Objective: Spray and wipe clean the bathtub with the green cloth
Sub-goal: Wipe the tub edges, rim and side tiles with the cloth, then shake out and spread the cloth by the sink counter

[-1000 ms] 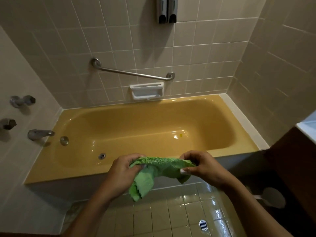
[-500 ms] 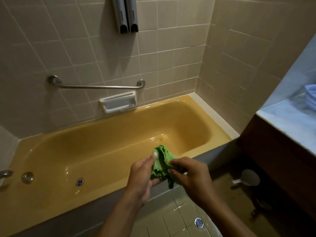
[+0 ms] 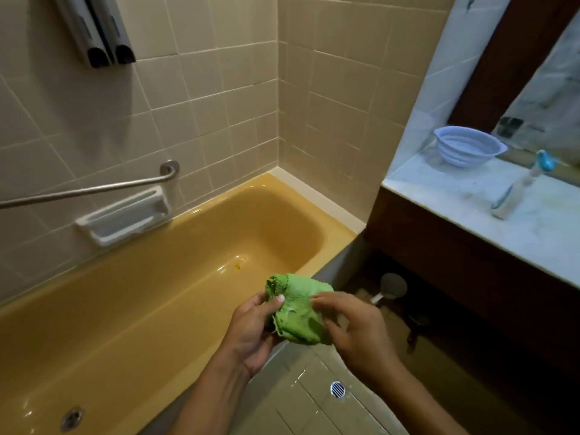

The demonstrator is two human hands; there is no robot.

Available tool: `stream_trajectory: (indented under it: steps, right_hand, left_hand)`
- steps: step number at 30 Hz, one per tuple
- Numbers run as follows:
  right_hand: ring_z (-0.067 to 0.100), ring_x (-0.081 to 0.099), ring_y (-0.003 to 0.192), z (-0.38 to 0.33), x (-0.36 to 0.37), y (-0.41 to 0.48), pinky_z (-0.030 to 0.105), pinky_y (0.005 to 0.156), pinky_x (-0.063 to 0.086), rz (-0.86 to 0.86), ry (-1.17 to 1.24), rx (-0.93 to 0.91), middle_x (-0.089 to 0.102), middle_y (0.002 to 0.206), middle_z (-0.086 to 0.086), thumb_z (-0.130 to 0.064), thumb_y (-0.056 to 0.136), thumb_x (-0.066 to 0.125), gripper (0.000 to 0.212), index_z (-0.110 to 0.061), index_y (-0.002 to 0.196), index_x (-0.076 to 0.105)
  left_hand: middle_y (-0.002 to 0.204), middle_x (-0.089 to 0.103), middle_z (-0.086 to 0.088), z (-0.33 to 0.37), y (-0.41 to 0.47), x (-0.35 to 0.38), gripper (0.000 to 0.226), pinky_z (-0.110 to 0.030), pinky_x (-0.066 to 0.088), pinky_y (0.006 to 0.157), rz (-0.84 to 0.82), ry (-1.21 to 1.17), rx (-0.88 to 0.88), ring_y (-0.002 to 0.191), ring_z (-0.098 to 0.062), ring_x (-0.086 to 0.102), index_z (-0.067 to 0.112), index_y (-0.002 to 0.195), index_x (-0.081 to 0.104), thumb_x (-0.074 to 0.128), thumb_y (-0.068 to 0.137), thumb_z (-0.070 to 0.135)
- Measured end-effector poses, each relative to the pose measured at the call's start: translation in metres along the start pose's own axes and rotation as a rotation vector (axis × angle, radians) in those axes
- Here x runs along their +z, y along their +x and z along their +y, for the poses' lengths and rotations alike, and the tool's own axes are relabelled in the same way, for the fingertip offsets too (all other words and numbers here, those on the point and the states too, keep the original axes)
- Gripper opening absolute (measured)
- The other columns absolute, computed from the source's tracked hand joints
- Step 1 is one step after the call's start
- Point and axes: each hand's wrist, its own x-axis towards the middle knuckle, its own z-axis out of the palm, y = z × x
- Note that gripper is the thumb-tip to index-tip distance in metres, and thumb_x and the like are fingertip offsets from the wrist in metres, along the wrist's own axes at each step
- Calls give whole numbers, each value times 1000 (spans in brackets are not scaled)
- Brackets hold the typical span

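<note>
The green cloth [image 3: 298, 309] is bunched into a ball between both hands, just above the near rim of the mustard-yellow bathtub [image 3: 150, 309]. My left hand [image 3: 251, 331] cups it from the left with the thumb pressed on top. My right hand [image 3: 354, 328] holds its right side with curled fingers. A small yellow spot [image 3: 237, 267] marks the tub floor near the right end. A spray bottle [image 3: 518, 186] with a blue head stands on the marble counter at the right.
A grab rail [image 3: 94, 189] and a white soap dish [image 3: 125, 216] hang on the tiled back wall. Two dispensers [image 3: 100, 36] are mounted above. A pale blue bowl [image 3: 467, 146] sits on the counter [image 3: 470, 199]. The floor has a drain [image 3: 337, 389] and a white scoop [image 3: 389, 288].
The view has swung right, bringing the counter, bowl and spray bottle into sight. The cloth, stretched between my hands a second ago, is now gathered into a compact ball.
</note>
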Motion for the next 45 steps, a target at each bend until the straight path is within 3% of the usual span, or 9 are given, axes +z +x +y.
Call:
stream_trajectory:
  steps: [4, 7, 9, 15, 21, 28, 38, 42, 45]
  right_hand:
    - [-3, 60, 107, 12, -20, 6, 15, 82, 53, 50, 285, 451, 62, 119, -19, -20, 87, 80, 55, -39, 132, 54]
    - [24, 72, 109, 29, -39, 6, 45, 93, 59, -77, 832, 713, 74, 118, 6, -16, 86, 78, 47, -12, 131, 62]
    - [29, 73, 107, 37, -53, 2, 54, 94, 58, -105, 910, 729, 76, 115, 11, -11, 88, 74, 37, -7, 124, 66]
    - [22, 76, 97, 70, -89, 10, 41, 84, 63, 90, 745, 656, 79, 102, 5, -4, 87, 77, 30, -11, 116, 72]
    - [28, 73, 106, 114, -141, 15, 47, 97, 58, -11, 898, 698, 76, 113, 11, 4, 91, 67, 34, -6, 123, 66]
    - [34, 70, 113, 168, -177, 26, 48, 101, 55, -88, 958, 712, 73, 119, 19, 27, 85, 43, 54, -3, 122, 67]
    - [28, 76, 91, 226, -189, 132, 39, 77, 62, 96, 721, 673, 78, 100, 13, 16, 90, 61, 35, -9, 111, 73]
    - [40, 74, 95, 249, -192, 179, 69, 92, 48, 110, 693, 723, 77, 105, 14, -1, 92, 66, 27, -19, 110, 77]
    - [41, 71, 86, 269, -205, 215, 64, 87, 52, 199, 790, 812, 72, 102, 31, 1, 91, 55, 32, -10, 111, 77]
  left_hand:
    - [117, 74, -22, -8, 1, 22, 32, -45, 61, 86, -118, 54, -37, 96, -31, 74, 4, 128, 65, 60, 96, 3]
    - [121, 72, -23, -16, 4, 41, 36, -48, 58, 94, -172, 91, -65, 106, -35, 72, 2, 129, 64, 61, 94, 3]
    - [122, 72, -23, -20, 7, 53, 31, -54, 54, 101, -197, 159, -65, 114, -39, 70, 3, 128, 65, 60, 97, 4]
    - [115, 77, -13, -42, 16, 105, 41, -60, 59, 91, -236, 419, 53, 105, -36, 75, 7, 128, 62, 69, 90, -5]
    - [112, 77, -19, -59, 42, 160, 29, -47, 64, 80, -167, 306, 45, 101, -39, 75, 1, 125, 64, 63, 95, -2]
    - [116, 76, -17, -71, 69, 204, 35, -61, 58, 91, -184, 271, -11, 105, -38, 74, 2, 127, 64, 61, 93, -7]
    - [119, 76, -15, -26, 175, 258, 39, -62, 55, 97, -240, 335, -21, 109, -36, 73, 5, 131, 62, 58, 95, -9]
    - [114, 77, -13, -2, 234, 286, 42, -47, 64, 75, -235, 390, -11, 102, -34, 76, 6, 130, 62, 62, 92, -11]
    - [112, 78, -10, 13, 276, 312, 42, -39, 62, 69, -258, 449, 3, 100, -31, 77, 9, 129, 63, 65, 91, -9]
